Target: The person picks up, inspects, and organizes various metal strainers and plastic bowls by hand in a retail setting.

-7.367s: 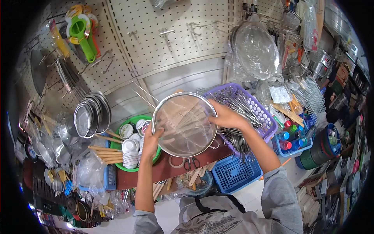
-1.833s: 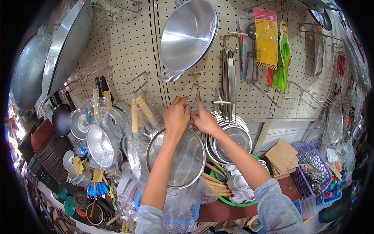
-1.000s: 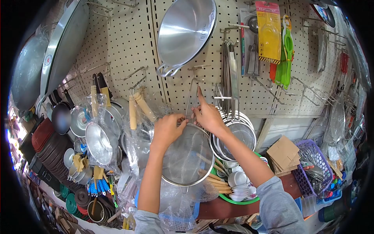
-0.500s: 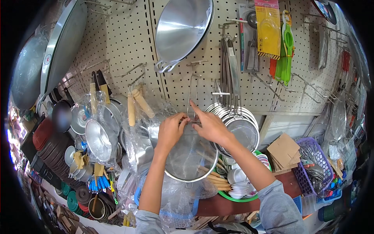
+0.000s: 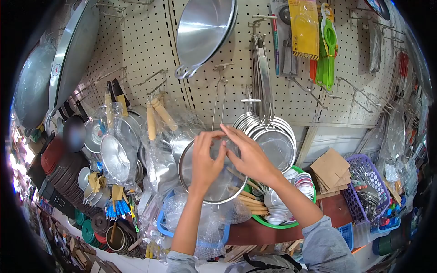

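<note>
A large round mesh strainer (image 5: 222, 187) with a long wire handle hangs from a pegboard hook in the middle of the view. My left hand (image 5: 205, 159) is in front of its upper mesh, fingers arched and thumb apart, holding nothing. Opposite it, my right hand (image 5: 249, 155) has its fingers stretched up and thumb spread, also with nothing in it. The fingertips of both hands come together near the foot of the handle and overlap the strainer's upper rim. To the right, a row of nested strainers (image 5: 274, 152) hangs by long metal handles.
A metal wok (image 5: 205, 34) hangs above. Below are a green basket (image 5: 278, 226) of bowls and wooden-handled utensils, and a blue tray (image 5: 163, 227) with plastic wrapping. Bagged pans (image 5: 116, 161) hang at left. Cardboard pieces (image 5: 331, 168) and a purple basket (image 5: 374, 177) stand at right.
My hands have gone from pinching at the foot of the strainer's handle to being spread and arched in front of the mesh. The camera view has shifted slightly.
</note>
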The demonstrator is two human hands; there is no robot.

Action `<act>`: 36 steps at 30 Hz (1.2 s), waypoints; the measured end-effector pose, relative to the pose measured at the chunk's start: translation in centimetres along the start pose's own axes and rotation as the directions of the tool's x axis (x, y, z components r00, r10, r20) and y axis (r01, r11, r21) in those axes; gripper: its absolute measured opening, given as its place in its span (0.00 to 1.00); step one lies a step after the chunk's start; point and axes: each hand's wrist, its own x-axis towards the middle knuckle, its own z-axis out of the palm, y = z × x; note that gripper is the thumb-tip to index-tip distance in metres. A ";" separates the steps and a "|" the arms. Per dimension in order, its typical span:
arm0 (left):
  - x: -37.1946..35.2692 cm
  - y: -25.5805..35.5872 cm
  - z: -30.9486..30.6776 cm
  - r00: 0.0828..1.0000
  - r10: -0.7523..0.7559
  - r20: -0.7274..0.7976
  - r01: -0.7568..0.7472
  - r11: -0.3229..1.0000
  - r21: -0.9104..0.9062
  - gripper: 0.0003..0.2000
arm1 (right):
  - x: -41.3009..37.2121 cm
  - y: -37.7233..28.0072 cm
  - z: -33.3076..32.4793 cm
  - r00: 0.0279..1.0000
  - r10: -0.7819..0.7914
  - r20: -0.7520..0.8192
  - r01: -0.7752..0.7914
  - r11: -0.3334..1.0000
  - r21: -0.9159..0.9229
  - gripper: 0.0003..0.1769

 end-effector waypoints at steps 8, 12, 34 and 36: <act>-5.0 5.6 4.7 0.968 -0.092 0.232 0.178 0.905 -0.387 0.04 | -8.9 -0.5 -5.9 0.966 0.230 0.116 -0.257 0.861 0.439 0.31; -6.4 9.0 7.9 0.920 -0.046 0.390 0.224 0.877 -0.426 0.05 | -13.9 0.8 -9.4 0.949 0.302 0.094 -0.310 0.833 0.459 0.28; -13.1 28.9 34.2 0.661 0.378 0.648 0.299 0.660 -0.689 0.07 | -38.0 2.6 -32.3 0.696 0.664 -0.273 -0.580 0.744 0.332 0.24; -13.5 30.9 35.9 0.613 0.351 0.708 0.434 0.599 -0.673 0.06 | -40.0 2.6 -34.5 0.677 0.670 -0.306 -0.598 0.742 0.303 0.24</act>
